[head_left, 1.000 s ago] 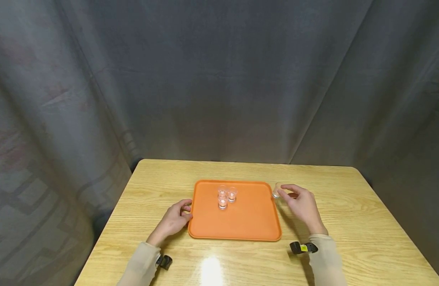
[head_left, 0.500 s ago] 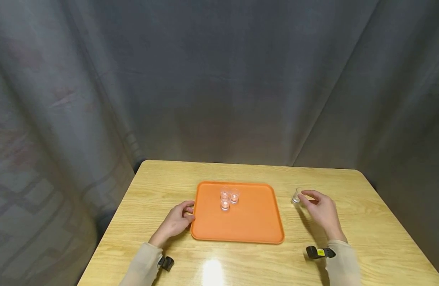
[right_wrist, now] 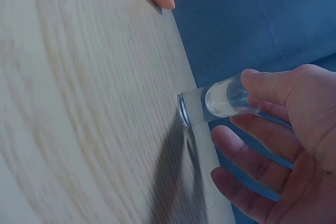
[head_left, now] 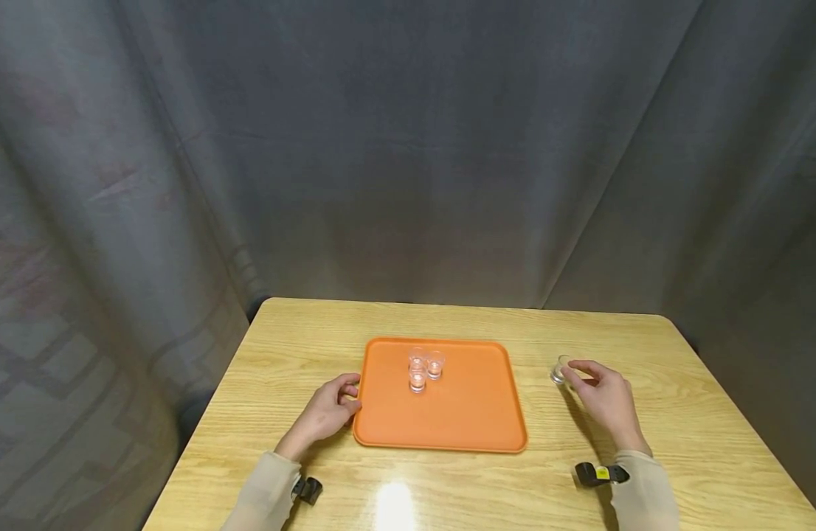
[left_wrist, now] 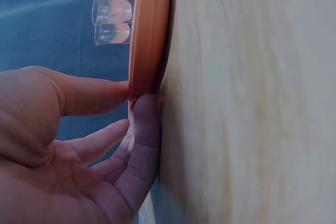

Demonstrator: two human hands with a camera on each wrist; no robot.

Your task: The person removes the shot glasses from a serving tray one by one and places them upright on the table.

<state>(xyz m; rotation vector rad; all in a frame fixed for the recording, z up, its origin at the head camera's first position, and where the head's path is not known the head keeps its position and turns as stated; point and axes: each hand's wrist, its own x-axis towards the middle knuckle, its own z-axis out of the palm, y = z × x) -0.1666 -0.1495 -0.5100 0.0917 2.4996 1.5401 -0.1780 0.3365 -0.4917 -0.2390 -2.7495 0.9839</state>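
Note:
In the head view, my right hand (head_left: 607, 398) pinches a small clear shot glass (head_left: 560, 369) to the right of the tray. Thumb and fingertips hold this shot glass (right_wrist: 220, 100) near its rim in the right wrist view; its thick base is at or just above the table, I cannot tell which. My left hand (head_left: 326, 409) grips the left edge of an orange tray (head_left: 461, 413). Its thumb lies at the top of the rim (left_wrist: 149, 35), with fingers curled against the side and underside. Three more shot glasses (head_left: 417, 380) stand close together on the tray, left of its middle.
The tray lies on a light wooden table (head_left: 302, 324). Grey curtains (head_left: 408, 147) hang behind the table and along both its sides. A black band with a small device (head_left: 600, 474) is on each wrist.
My right hand has carried its shot glass from beside the tray's right edge farther right and slightly toward me. My left hand stays at the tray, and the three glasses keep their places.

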